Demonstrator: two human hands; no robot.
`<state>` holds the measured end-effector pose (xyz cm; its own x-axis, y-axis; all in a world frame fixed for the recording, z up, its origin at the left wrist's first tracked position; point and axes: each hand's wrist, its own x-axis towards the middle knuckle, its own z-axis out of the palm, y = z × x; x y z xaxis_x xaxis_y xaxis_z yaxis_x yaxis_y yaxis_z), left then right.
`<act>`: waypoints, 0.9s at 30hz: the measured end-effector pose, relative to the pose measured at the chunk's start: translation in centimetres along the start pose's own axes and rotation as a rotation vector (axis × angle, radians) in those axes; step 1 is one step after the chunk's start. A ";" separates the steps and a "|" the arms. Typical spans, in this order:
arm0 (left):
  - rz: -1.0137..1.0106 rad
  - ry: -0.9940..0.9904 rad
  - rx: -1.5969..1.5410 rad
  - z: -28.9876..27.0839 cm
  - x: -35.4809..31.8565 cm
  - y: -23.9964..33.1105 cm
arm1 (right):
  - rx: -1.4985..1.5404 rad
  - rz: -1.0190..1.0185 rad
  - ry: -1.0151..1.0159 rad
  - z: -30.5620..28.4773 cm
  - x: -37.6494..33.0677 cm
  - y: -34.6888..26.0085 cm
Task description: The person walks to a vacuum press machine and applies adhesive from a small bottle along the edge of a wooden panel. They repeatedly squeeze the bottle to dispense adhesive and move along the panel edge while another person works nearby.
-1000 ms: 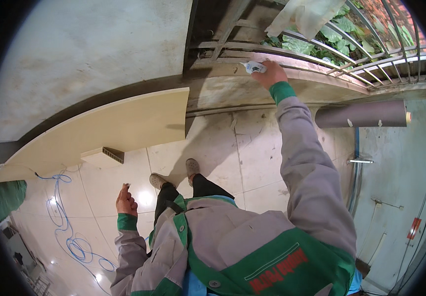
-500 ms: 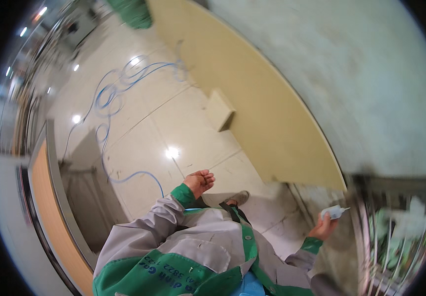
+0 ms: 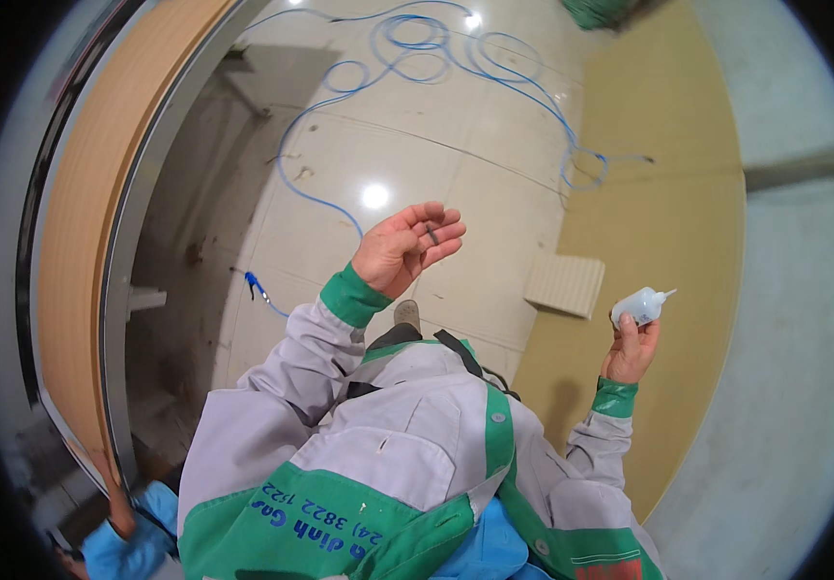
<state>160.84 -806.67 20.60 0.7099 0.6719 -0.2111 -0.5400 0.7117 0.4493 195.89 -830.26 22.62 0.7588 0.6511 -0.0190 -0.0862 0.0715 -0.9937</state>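
Note:
My left hand is held palm up in front of me, its fingers partly curled. A small dark rod-like piece lies against those fingers; it is too small to name. Off to the right, my right hand grips a small white squeeze bottle. The bottle is tilted, its thin nozzle pointing up and to the right.
A large yellow-tan panel leans at the right, with a ribbed block beside it. Coiled blue hose and a blue air gun lie on the tiles. Left stands a wood-edged table; a co-worker's blue sleeve shows below.
My view has turned toward the table on the left. Both hands are raised higher. The bottle stays in my right hand, and the dark piece in my left has come into view.

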 end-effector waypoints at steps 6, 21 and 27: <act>0.189 0.169 -0.058 -3.2 0.7 9.8 | -0.046 0.131 -0.282 16.7 10.7 3.1; 0.491 0.656 -0.172 -11.8 11.0 27.7 | -0.133 0.188 -0.763 49.9 33.2 9.8; 0.690 0.744 -0.182 -18.1 10.6 35.5 | -0.060 0.232 -0.982 67.4 36.1 12.6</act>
<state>141.02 -770.60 18.59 -0.2068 0.8590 -0.4684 -0.8284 0.1011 0.5510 178.65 -754.90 16.90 -0.1421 0.9800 -0.1397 -0.1113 -0.1560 -0.9815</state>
